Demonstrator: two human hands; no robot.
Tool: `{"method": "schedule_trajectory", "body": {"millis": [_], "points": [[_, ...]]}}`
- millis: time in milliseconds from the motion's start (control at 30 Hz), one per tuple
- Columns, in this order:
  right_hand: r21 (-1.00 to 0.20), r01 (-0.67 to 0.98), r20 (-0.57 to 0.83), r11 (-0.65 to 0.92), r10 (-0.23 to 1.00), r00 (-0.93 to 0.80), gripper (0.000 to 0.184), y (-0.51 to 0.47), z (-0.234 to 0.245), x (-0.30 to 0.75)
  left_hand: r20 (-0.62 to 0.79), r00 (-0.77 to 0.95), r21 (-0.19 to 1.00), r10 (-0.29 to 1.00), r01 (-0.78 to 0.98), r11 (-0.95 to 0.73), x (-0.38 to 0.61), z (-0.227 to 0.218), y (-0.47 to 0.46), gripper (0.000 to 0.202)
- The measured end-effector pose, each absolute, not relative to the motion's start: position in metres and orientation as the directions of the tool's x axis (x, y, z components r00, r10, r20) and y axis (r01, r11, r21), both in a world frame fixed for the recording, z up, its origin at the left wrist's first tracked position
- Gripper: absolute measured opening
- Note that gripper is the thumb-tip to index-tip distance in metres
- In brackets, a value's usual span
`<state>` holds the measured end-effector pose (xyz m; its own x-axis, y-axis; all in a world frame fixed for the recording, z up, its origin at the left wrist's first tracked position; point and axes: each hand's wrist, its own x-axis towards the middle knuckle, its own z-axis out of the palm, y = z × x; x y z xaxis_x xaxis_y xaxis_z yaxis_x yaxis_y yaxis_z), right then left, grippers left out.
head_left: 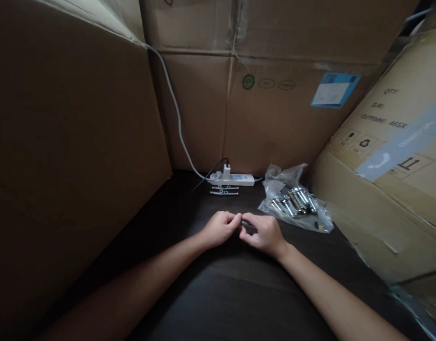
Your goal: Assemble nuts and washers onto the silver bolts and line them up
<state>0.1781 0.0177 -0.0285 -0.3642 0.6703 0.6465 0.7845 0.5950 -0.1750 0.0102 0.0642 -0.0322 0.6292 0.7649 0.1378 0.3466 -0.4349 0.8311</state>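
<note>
My left hand point(222, 228) and my right hand point(263, 234) meet over the dark table point(218, 289), fingers closed and fingertips nearly touching. Pinched between them is a small metal bolt part point(243, 222), mostly hidden by the fingers. Beyond my hands, two thin metal bolts point(225, 193) lie side by side, with small rings close to them. To the right, an open clear plastic bag point(322, 219) holds several shiny metal expansion bolts point(292, 201).
A white power strip point(242, 179) with a plugged-in white adapter point(226, 171) lies at the back. Its grey cable point(177, 111) climbs to the left. Large cardboard boxes enclose the table: left point(72, 132), back point(196, 109) and right point(374, 203).
</note>
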Motion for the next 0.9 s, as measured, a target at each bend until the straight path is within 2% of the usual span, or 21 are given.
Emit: {"method": "schedule_trajectory", "body": {"millis": [67,167,233,333,533,700,800,867,900], "points": [[-0.18,0.791,0.648,0.585,0.675,-0.353,0.011,0.018,-0.028,0.179,0.198,0.629,0.828,0.752,0.304,-0.472,0.009,-0.027,0.062,0.048],[-0.206,0.807,0.644,0.553,0.698,-0.313,0.01,0.017,-0.027,0.179,0.325,0.621,0.808,0.713,0.209,-0.55,0.006,-0.019,0.056,0.023],[-0.237,0.813,0.637,0.532,0.717,-0.283,0.01,0.017,-0.026,0.18,0.337,0.639,0.794,0.691,0.202,-0.574,0.005,-0.016,0.053,0.015],[-0.254,0.813,0.631,0.524,0.726,-0.271,0.01,0.017,-0.026,0.181,0.316,0.659,0.754,0.683,0.263,-0.602,0.007,-0.017,0.053,0.012],[-0.206,0.803,0.633,0.56,0.702,-0.327,0.009,0.014,-0.025,0.185,0.291,0.628,0.72,0.722,0.354,-0.598,0.016,-0.025,0.056,0.03],[-0.199,0.787,0.626,0.583,0.694,-0.356,0.012,0.012,-0.023,0.186,0.191,0.63,0.825,0.753,0.313,-0.471,0.018,-0.026,0.056,0.041],[-0.182,0.803,0.643,0.568,0.686,-0.34,0.011,0.013,-0.023,0.187,0.133,0.561,0.894,0.817,0.288,-0.343,0.016,-0.026,0.061,0.048],[-0.195,0.817,0.653,0.543,0.694,-0.305,0.011,0.014,-0.024,0.187,0.13,0.489,0.88,0.862,0.344,-0.328,0.012,-0.026,0.067,0.05],[-0.209,0.823,0.652,0.529,0.702,-0.286,0.011,0.014,-0.025,0.187,0.159,0.478,0.836,0.864,0.401,-0.375,0.009,-0.025,0.07,0.05]]}}
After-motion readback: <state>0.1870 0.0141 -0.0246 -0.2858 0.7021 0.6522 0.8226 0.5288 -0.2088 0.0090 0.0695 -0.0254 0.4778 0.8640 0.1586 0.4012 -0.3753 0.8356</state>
